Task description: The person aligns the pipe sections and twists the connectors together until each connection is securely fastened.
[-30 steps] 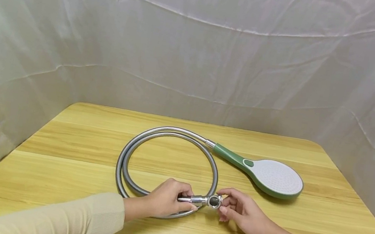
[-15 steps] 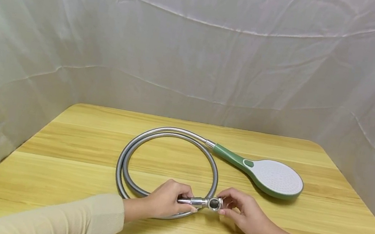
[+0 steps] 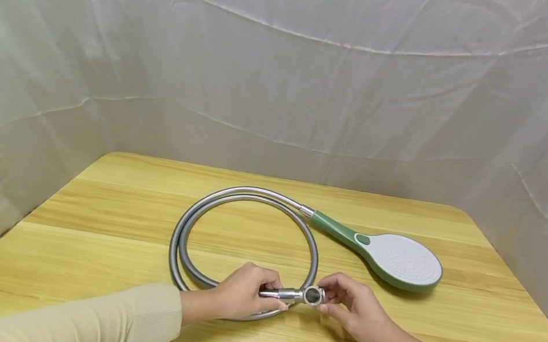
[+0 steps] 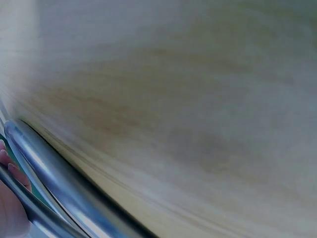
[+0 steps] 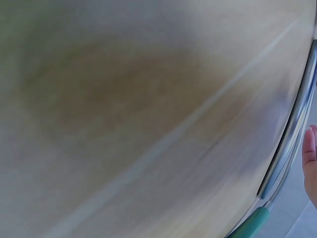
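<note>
In the head view my left hand (image 3: 245,290) grips the end of a grey metal shower hose (image 3: 177,236), thumb and fingers around it just behind a chrome fitting (image 3: 306,295). That fitting has a round opening with a dark inside, facing up. From the other side, the thumb and fingers of my right hand (image 3: 361,315) pinch the fitting's right end. The hose lies coiled in loops on the table and runs to a green and white shower head (image 3: 403,262), which rests face up behind my right hand. The left wrist view shows hose (image 4: 59,173) beside fingertips.
The wooden table (image 3: 118,196) has rounded far corners. Pale cloth (image 3: 285,91) hangs around its back and sides. In the right wrist view the green handle (image 5: 250,225) and hose show at the right edge.
My right thumb and fingers have drawn in on the fitting's right end, and its round opening has turned slightly. My left hand, the hose coil and the shower head look still.
</note>
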Tool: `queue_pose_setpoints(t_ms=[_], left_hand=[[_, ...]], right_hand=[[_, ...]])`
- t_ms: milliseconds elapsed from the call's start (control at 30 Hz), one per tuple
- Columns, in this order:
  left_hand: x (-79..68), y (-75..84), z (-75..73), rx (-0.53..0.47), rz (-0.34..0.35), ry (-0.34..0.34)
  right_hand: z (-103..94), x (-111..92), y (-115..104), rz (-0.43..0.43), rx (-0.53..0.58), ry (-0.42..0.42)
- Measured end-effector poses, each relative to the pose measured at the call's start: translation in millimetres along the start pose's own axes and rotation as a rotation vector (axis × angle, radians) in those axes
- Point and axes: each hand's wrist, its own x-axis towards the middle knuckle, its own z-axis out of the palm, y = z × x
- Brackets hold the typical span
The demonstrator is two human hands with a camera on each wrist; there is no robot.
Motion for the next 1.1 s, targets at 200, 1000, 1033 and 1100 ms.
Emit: queue_pose_setpoints(t_ms=[200, 1000, 1033, 1100], left_hand=[[0.3, -0.9, 0.7, 0.011, 0.000, 0.000], [1.3, 3.4, -2.5, 0.006, -0.051, -0.006], [1.3, 3.5, -2.5, 0.010, -0.049, -0.006], [1.3, 3.6, -2.3, 0.010, -0.049, -0.007]], right_hand=[[0.7, -0.9, 0.4, 0.027, -0.006, 0.010], [4.3, 1.2, -1.4, 0.154, 0.026, 0.067], [5.0, 1.4, -1.1, 0.148, 0.030, 0.073], [6.5, 1.9, -0.4, 0.134, 0.038, 0.093]])
